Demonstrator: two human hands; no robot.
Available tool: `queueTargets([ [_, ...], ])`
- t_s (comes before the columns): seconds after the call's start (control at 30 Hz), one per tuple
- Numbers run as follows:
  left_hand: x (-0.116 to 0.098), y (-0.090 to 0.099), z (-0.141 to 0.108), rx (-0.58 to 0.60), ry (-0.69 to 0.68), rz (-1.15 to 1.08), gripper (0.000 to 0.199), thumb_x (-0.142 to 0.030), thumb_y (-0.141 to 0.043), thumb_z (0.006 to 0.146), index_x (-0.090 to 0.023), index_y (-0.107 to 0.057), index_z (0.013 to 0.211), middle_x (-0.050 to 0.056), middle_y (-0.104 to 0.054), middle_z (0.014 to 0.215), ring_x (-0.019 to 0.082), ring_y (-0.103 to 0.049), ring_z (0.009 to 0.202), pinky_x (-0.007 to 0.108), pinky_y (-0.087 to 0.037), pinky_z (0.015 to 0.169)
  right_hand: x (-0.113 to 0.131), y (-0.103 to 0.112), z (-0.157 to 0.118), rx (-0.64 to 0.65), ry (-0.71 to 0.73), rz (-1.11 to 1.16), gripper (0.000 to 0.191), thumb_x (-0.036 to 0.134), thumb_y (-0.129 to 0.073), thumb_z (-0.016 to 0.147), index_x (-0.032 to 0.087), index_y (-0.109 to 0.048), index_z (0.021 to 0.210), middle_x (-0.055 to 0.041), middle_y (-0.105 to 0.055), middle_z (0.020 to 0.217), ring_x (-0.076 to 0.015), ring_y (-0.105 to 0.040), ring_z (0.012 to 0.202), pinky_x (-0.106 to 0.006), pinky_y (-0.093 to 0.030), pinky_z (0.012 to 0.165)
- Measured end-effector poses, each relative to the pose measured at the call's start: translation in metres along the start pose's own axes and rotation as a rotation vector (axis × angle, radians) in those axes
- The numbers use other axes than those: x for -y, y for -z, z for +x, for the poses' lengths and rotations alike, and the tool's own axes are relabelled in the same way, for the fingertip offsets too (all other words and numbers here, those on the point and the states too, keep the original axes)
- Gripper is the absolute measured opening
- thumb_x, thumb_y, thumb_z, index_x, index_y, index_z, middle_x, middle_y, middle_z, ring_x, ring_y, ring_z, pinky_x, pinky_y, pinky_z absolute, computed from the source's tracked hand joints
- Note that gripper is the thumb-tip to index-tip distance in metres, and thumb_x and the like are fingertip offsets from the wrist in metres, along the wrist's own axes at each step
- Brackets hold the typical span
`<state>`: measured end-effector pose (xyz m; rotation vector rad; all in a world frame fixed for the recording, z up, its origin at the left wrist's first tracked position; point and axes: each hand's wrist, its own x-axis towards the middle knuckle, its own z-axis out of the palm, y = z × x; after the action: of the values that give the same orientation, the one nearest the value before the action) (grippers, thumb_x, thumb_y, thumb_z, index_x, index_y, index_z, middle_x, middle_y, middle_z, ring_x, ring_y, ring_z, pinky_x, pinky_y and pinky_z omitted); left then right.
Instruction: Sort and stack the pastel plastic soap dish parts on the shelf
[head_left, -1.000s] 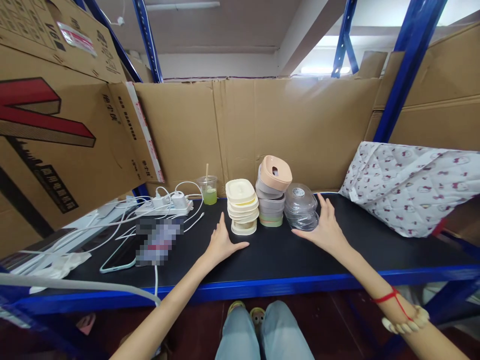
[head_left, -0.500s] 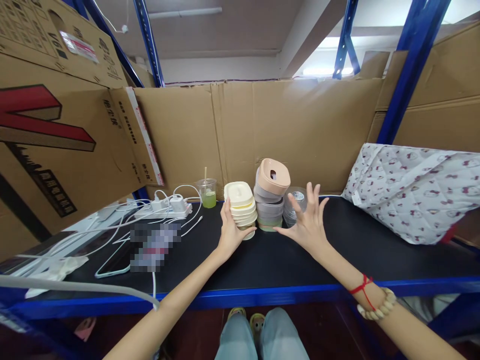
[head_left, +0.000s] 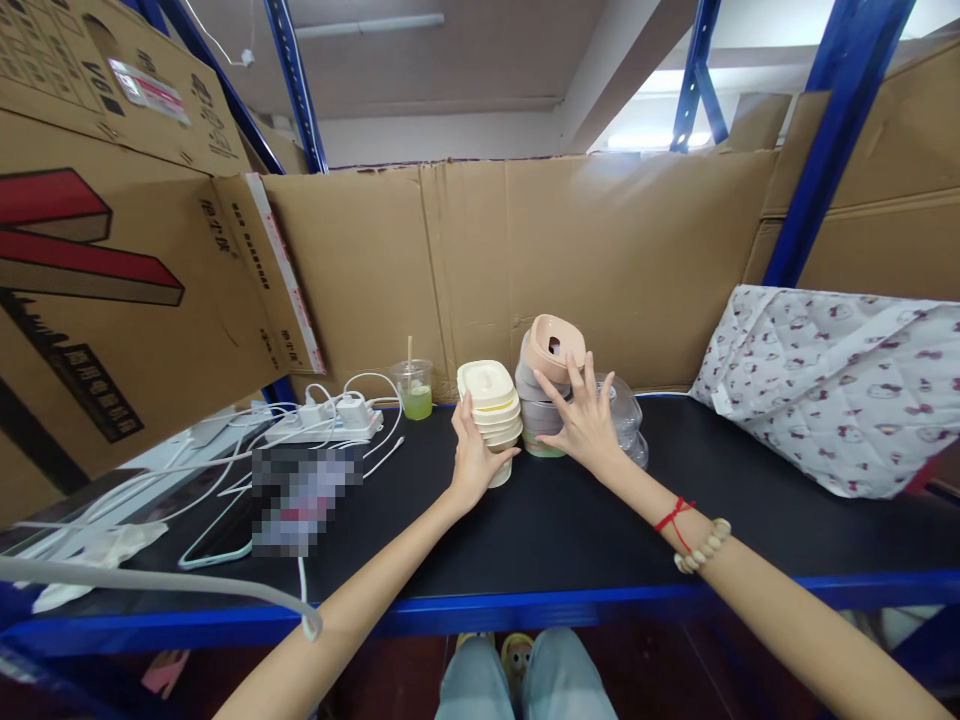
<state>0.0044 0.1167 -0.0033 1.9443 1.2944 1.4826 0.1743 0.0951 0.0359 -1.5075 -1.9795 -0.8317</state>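
Note:
A stack of cream-coloured lidded plastic containers point(head_left: 495, 410) stands on the black table top, narrow at its base. Around its left side and front curl the fingers and thumb of my left hand point(head_left: 472, 465). Just right of it rises a second stack of grey containers point(head_left: 526, 385), with a pale green one at the bottom. A peach-coloured piece with a hole point(head_left: 546, 335) sits tilted on top. My right hand point(head_left: 589, 420) is spread at the right front of that stack; whether it touches is unclear. Clear plastic containers point(head_left: 634, 425) are partly hidden behind it.
At the left are a power strip point(head_left: 300, 428) with white cables, a phone point(head_left: 225, 525) and a blurred-out patch. A cup of green drink point(head_left: 416, 400) stands behind. A quilted white bag point(head_left: 832, 390) lies at the right. Cardboard point(head_left: 360, 260) walls the back.
My right hand has moved left, onto or close to the grey stack, uncovering more of the clear containers. My left hand stays at the cream stack.

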Motion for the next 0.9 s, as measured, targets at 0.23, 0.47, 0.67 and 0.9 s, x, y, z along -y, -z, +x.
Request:
queueTargets([
  [0.23, 0.013, 0.019, -0.016, 0.213, 0.18, 0.12, 0.133, -0.035, -0.081, 0.044, -0.013, 0.003, 0.144, 0.028, 0.0, 0.148, 0.041, 0.002, 0.139, 0.064, -0.009, 0.106, -0.025, 0.005, -0.044, -0.172, -0.121, -0.009, 0.121, 0.048, -0.079, 0.056, 0.025, -0.003, 0.148, -0.0223, -0.002, 0.151, -0.0484, -0.007, 0.136, -0.07, -0.021, 0.098],
  [0.47, 0.012, 0.023, -0.014, 0.431, 0.364, 0.369, 0.11, -0.04, -0.065, 0.065, -0.004, 0.002, 0.144, 0.024, -0.013, 0.15, 0.037, -0.006, 0.139, 0.055, 0.001, 0.111, -0.047, 0.002, -0.071, 0.193, -0.418, 0.051, 0.111, 0.026, -0.083, 0.052, 0.017, -0.019, 0.142, -0.0237, -0.045, 0.127, -0.0398, -0.051, 0.113, -0.063, -0.039, 0.09],
  [0.67, 0.003, 0.001, 0.001, 0.409, 0.396, 0.395, 0.105, -0.041, -0.067, 0.067, -0.001, -0.006, 0.144, 0.021, -0.017, 0.15, 0.034, -0.007, 0.14, 0.047, -0.003, 0.114, -0.044, 0.002, -0.044, 0.278, -0.471, 0.074, 0.099, 0.024, -0.081, 0.058, 0.011, -0.027, 0.139, -0.0209, -0.054, 0.117, -0.0342, -0.06, 0.1, -0.051, -0.044, 0.09],
  [0.9, 0.006, -0.014, 0.016, 0.306, 0.413, 0.324, 0.107, -0.039, -0.07, 0.066, 0.001, -0.007, 0.144, 0.022, -0.021, 0.148, 0.034, -0.012, 0.14, 0.045, -0.006, 0.114, -0.066, -0.026, -0.029, 0.257, -0.483, 0.216, 0.1, 0.024, -0.077, 0.057, 0.015, -0.023, 0.141, -0.0191, -0.051, 0.123, -0.0346, -0.059, 0.103, -0.046, -0.049, 0.083],
])
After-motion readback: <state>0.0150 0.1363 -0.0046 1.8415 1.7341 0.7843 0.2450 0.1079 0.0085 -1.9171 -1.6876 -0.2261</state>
